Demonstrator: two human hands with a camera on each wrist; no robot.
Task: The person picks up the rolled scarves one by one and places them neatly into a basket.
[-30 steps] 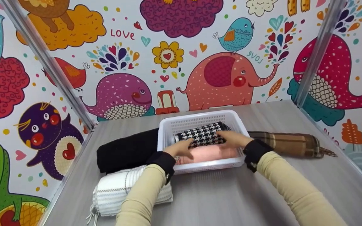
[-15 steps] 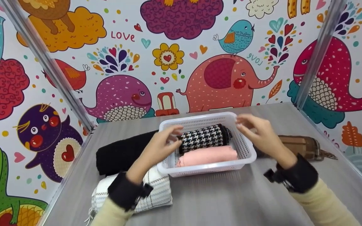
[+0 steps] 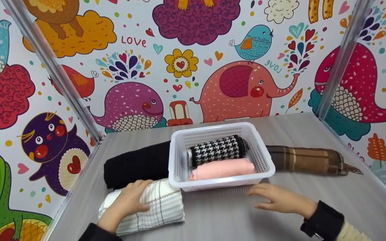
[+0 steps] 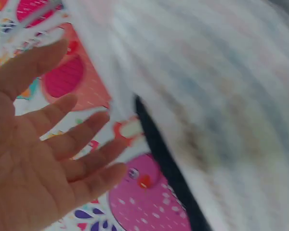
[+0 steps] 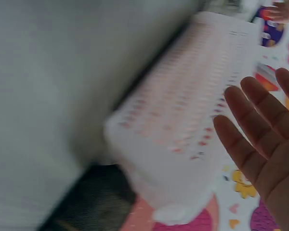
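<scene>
The left hand (image 3: pixel 129 199) lies over the white striped cloth roll (image 3: pixel 166 207), hiding part of it; whether they touch is hard to tell. Its fingers are spread, though the forearm is cut off at the lower edge. Both wrist views are blurred up close. A white plastic basket (image 3: pixel 226 181) hides the inner ends of a black roll (image 3: pixel 136 164) on its left and a brown plaid roll (image 3: pixel 308 160) on its right. Inside, a houndstooth roll (image 3: pixel 218 150) lies behind a pink roll (image 3: pixel 224 168). The right hand (image 3: pixel 280 198), fingers extended and slightly apart, holds nothing near the basket's front right corner. The striped roll sits on the grey table (image 3: pixel 219 217), front left of the basket.
</scene>
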